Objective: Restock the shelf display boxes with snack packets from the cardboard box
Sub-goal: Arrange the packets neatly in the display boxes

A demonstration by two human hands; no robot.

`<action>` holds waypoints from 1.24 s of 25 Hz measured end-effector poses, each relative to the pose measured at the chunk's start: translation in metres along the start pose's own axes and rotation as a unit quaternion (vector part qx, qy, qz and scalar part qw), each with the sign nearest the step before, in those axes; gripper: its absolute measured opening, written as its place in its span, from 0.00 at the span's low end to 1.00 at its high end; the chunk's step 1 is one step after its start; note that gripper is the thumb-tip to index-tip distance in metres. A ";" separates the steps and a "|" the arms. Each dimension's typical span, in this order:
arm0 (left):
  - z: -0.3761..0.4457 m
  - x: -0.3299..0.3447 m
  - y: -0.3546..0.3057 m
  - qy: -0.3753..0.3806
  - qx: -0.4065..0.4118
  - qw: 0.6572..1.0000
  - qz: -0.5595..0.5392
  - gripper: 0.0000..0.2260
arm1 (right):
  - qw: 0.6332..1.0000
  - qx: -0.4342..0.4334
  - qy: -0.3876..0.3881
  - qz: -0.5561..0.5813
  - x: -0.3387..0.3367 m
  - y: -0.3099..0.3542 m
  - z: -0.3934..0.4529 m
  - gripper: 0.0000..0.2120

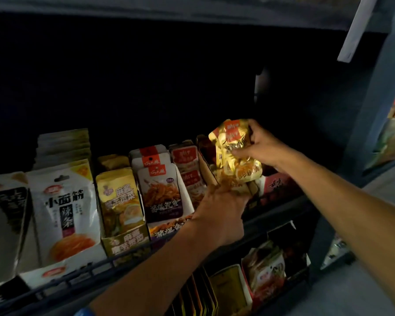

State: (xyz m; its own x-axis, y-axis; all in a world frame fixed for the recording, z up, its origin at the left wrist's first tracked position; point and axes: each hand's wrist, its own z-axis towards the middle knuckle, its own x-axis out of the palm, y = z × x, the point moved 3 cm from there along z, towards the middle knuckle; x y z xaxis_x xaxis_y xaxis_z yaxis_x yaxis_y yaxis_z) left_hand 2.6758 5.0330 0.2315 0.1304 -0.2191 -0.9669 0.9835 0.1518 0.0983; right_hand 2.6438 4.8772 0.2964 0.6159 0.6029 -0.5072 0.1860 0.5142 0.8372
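My right hand (258,144) grips a bunch of gold snack packets (236,151) with red labels, held upright above a narrow display box (209,169) on the shelf. My left hand (221,213) reaches to the front of that same box, its fingers curled at the box's front edge, just under the packets. Whether those fingers pinch a packet or only the box is hidden. The cardboard box is not in view.
To the left stand a white-and-purple packet box (162,195), a gold packet box (120,201) and large white packets (64,208). A dark wire rail (100,267) runs along the shelf front. A lower shelf holds more packets (265,272). A blue upright (374,110) is at the right.
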 end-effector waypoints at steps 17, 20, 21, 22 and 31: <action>-0.011 -0.007 -0.002 0.027 0.006 1.000 -0.002 0.33 | 0.794 -0.187 -0.110 -0.568 0.012 -0.002 -0.066 0.12; -0.011 -0.016 0.002 -0.006 0.031 0.995 -0.090 0.21 | 0.768 -0.194 -0.062 -0.608 0.027 -0.009 -0.077 0.12; -0.011 -0.024 0.006 -0.041 0.015 0.988 -0.146 0.16 | 0.769 -0.204 -0.043 -0.604 0.032 -0.013 -0.081 0.12; -0.008 -0.032 0.014 -0.094 -0.019 0.975 -0.199 0.13 | 0.770 -0.217 -0.037 -0.599 0.035 -0.017 -0.085 0.12; 0.074 -0.047 0.073 0.085 -0.168 0.968 -0.165 0.37 | 0.805 -0.221 0.026 -0.550 0.053 -0.023 -0.100 0.12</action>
State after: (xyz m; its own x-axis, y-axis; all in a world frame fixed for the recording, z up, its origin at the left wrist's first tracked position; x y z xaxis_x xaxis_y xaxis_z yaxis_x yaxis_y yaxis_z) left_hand 2.7509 4.9829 0.3014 -0.2342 -0.1519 -0.9602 0.8686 0.4110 -0.2769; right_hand 2.5954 4.9583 0.2301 0.2302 -0.3479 -0.9088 0.2994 0.9140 -0.2740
